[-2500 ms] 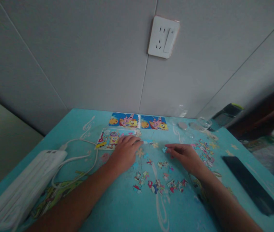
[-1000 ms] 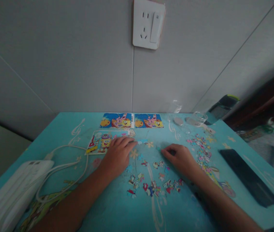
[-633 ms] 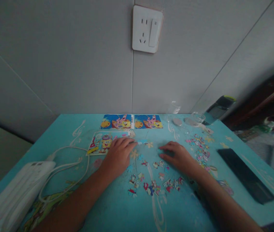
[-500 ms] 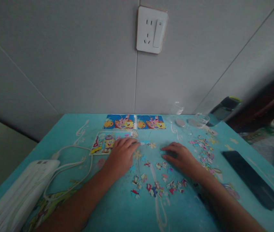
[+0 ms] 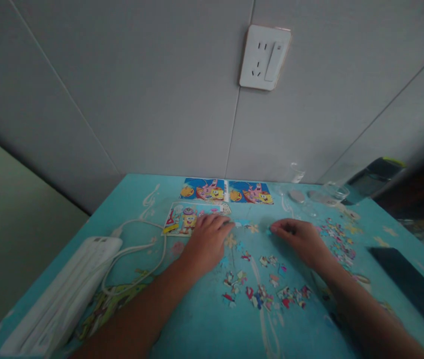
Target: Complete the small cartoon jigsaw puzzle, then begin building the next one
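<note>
My right hand (image 5: 299, 239) is closed in a pinch over the table, with a small blue puzzle piece (image 5: 269, 231) at its fingertips. Across the right edge of a cartoon picture card (image 5: 176, 218) lies my left hand (image 5: 209, 239), its fingers stretched out and slightly bent. A short row of light-blue joined pieces (image 5: 242, 223) sits just beyond the left fingertips. Loose puzzle pieces (image 5: 262, 297) are scattered between my forearms. A larger pile of pieces (image 5: 341, 244) spreads to the right of my right hand.
Two blue cartoon cards (image 5: 251, 192) lie against the wall. A white power bank-like block (image 5: 66, 294) with a looped cable (image 5: 165, 249) is at left. Clear containers (image 5: 335, 192), a dark bottle (image 5: 374, 179) and a black flat strip (image 5: 413, 284) stand or lie at right. A socket (image 5: 265, 57) is above.
The view has turned, so everything sits further right. My right hand's fingers, apart before, have closed on a blue puzzle piece. My left hand stays by the card.
</note>
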{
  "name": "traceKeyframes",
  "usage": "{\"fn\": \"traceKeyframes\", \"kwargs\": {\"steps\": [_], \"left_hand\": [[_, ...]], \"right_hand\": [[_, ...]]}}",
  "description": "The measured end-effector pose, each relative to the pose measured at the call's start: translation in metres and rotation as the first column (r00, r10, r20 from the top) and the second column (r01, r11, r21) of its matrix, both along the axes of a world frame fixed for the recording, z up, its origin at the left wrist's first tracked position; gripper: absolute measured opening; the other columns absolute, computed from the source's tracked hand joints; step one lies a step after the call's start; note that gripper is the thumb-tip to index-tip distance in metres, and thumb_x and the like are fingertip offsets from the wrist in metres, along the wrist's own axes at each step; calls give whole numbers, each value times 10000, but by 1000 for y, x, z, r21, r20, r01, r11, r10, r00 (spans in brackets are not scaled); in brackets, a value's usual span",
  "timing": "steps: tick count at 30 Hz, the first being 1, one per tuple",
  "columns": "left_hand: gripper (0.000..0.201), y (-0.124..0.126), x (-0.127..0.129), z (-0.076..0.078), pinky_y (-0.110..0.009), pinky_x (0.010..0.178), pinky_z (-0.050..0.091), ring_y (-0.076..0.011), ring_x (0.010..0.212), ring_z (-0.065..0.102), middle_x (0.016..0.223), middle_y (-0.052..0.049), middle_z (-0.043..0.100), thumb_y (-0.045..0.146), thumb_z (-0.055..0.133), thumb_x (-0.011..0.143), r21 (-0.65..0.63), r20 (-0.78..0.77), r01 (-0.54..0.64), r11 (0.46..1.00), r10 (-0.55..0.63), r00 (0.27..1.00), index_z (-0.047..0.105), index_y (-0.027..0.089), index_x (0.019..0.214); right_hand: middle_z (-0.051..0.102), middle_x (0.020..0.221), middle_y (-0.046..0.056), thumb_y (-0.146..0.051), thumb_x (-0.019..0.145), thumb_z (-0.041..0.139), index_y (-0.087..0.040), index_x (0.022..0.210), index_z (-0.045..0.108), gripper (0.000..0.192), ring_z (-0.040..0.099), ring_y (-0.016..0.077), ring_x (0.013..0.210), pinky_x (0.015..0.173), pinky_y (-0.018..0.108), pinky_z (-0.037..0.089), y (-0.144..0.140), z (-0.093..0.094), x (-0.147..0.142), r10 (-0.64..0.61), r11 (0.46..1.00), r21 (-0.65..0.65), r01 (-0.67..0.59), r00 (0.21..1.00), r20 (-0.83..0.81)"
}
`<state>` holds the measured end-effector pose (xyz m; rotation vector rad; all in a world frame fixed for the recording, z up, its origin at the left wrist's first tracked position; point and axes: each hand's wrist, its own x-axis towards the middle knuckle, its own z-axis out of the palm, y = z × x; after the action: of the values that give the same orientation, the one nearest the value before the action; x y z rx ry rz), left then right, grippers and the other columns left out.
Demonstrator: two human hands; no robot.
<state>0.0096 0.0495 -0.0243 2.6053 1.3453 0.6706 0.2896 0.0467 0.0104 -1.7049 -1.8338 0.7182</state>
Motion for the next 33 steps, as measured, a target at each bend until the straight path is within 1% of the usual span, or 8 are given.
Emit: {"fn": "traceKeyframes", "kwargs": {"steps": [2, 5, 10, 13, 18, 25, 29, 33], "left_hand": [[520, 0, 0, 0, -517, 1148, 275, -263, 1256, 478, 1309, -39, 615, 47, 495, 832, 4, -1, 1, 1000, -1, 1000, 603, 277, 1287], [516, 1, 0, 0, -511, 1142, 281, -263, 1259, 474, 1317, -41, 609, 46, 492, 837, 2, -10, 5, 1000, -5, 1000, 600, 266, 1292], [531, 1, -1, 0, -508, 1129, 296, -263, 1257, 476, 1318, -46, 606, 41, 487, 835, 1, -6, 16, 1000, -16, 1000, 589, 264, 1306], [533, 2, -2, -1, -516, 1125, 297, -266, 1252, 482, 1315, -52, 608, 35, 480, 833, 16, 3, 22, 1000, -22, 1000, 594, 266, 1300], [509, 3, -2, -4, -521, 1124, 293, -270, 1248, 485, 1306, -54, 613, 38, 468, 853, 29, -10, 19, 999, -18, 1000, 602, 257, 1294], [496, 4, -2, -2, -516, 1120, 304, -271, 1256, 486, 1313, -55, 611, 52, 468, 866, 16, -12, 22, 1000, -22, 1000, 607, 258, 1295], [505, 4, -3, -2, -517, 1133, 288, -264, 1255, 485, 1312, -48, 610, 50, 460, 865, 3, 1, 21, 1000, -21, 1000, 611, 269, 1294], [502, 6, -5, -3, -512, 1138, 278, -255, 1252, 481, 1309, -35, 607, 51, 451, 874, -26, 22, 18, 999, -18, 1000, 613, 272, 1296]], "right_hand": [[728, 754, 35, -420, 871, 608, -192, 840, 753, 272, 638, 197, 696, 650, 304, 470, 11, 1, -7, 23, 1000, 11, -23, 999, 23], [748, 791, 39, -388, 861, 613, -186, 863, 765, 252, 645, 196, 709, 658, 303, 467, 27, -4, -13, 67, 998, -9, -67, 997, 38], [740, 745, 22, -388, 840, 621, -180, 822, 766, 254, 625, 176, 658, 613, 286, 446, 39, -12, -10, 79, 997, -26, -78, 996, 43], [729, 727, 22, -398, 838, 614, -170, 820, 761, 271, 607, 169, 635, 590, 283, 434, 38, -12, -5, 67, 998, -25, -66, 997, 48], [725, 728, 31, -386, 834, 618, -173, 819, 759, 255, 605, 169, 637, 597, 289, 442, 38, -11, 2, 66, 998, -28, -64, 996, 60], [720, 728, 34, -353, 834, 618, -181, 825, 753, 219, 593, 165, 624, 589, 293, 428, 38, -9, 3, 71, 997, -8, -71, 991, 116], [727, 788, 46, -319, 833, 628, -181, 846, 747, 183, 609, 178, 678, 659, 303, 438, 34, -7, -1, 58, 997, 38, -65, 985, 165], [728, 858, 55, -282, 883, 592, -184, 934, 743, 187, 615, 180, 725, 702, 305, 449, 21, -1, -11, 69, 985, 144, -98, 979, 191]]}}
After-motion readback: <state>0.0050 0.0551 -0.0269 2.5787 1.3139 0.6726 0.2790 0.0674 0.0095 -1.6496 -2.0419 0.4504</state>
